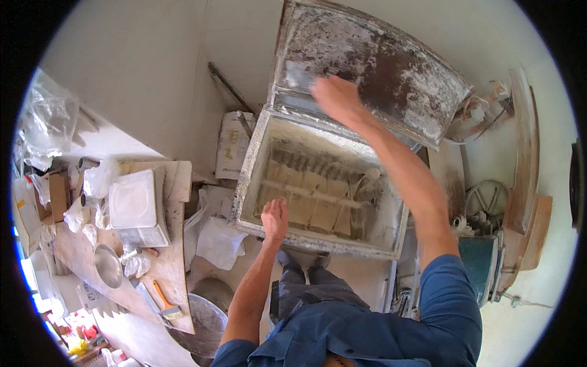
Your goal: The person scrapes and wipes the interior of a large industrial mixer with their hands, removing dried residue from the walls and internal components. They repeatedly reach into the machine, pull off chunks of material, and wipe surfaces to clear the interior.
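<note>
Before me stands a floor-standing mixing trough (250, 149) coated in pale powder. Inside it a horizontal shaft with paddles (316, 190) crosses above a powdery bottom. Its hinged lid (367, 59) is raised at the back, the inner face crusted white over brown. My right hand (337, 94), blurred and with curled fingers, reaches over the trough to the lid's lower left part; whether it holds anything is hidden. My left hand (275, 214) is at the trough's front left, wrist over the rim and fingers bent close together above the inside. Its grasp cannot be made out.
On the left, a wooden worktop (78, 243) bears a square tin (133, 199), a steel bowl (108, 266), a scraper (151, 298) and an orange-handled brush (166, 303). A large metal basin (208, 321) sits below. On the right are a spoked wheel (487, 195) and a green machine housing (479, 261).
</note>
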A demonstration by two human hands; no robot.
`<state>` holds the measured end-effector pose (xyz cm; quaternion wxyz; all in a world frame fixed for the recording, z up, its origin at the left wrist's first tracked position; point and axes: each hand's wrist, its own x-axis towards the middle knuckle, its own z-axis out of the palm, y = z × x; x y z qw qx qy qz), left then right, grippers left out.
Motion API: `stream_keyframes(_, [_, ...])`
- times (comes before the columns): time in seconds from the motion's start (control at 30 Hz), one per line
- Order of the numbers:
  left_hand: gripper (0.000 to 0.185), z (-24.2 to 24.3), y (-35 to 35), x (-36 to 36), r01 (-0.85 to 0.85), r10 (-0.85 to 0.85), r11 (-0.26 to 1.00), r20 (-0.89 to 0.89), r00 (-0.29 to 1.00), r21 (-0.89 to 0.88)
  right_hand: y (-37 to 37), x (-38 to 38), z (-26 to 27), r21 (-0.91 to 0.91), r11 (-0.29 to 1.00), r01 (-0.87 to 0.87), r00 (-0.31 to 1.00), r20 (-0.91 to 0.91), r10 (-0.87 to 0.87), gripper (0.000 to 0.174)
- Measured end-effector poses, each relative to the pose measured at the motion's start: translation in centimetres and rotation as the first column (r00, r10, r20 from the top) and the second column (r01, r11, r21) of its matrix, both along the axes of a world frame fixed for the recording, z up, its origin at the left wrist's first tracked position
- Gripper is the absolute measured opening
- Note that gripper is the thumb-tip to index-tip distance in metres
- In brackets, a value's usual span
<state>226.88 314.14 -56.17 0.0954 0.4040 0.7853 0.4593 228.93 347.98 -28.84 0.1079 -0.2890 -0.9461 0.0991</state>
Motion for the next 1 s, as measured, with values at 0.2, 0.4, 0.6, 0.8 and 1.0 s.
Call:
stream_keyframes(0.2, [0.020, -0.8, -0.1, -0.1, -0.002, 0.004, 1.000, 0.110, 0.994, -0.022, -0.4, 1.6, 2.3, 0.215, 0.971, -0.104, 0.994, 0.066, 0.092, 0.015])
stream_keyframes(0.4, [0.022, 0.5, 0.0, 0.3, 0.004, -0.004, 1.000, 0.142, 0.990, 0.002, 3.5, 17.3, 3.8, 0.047, 0.951, 0.305, 0.895, 0.328, -0.303, 0.018])
stream_keyframes(0.6, [0.022, -1.1, 0.3, 0.5, -0.067, 0.068, 0.998, 0.083, 0.994, -0.017, 6.7, 32.6, 4.4, 0.087, 0.872, 0.482, 0.812, 0.329, -0.482, 0.033])
stream_keyframes(0.8, [0.021, -0.8, 0.6, 1.8, -0.113, 0.110, 0.991, -0.048, 0.993, -0.072, 5.8, 40.9, 4.5, 0.086, 0.985, 0.149, 0.988, 0.025, -0.151, 0.034])
stream_keyframes(1.0, [0.018, -0.3, 1.1, 10.0, -0.163, 0.153, 0.982, -0.106, 0.983, -0.099, 6.9, 49.6, 5.5, 0.561, 0.826, 0.048, 0.960, 0.204, -0.194, 0.054])
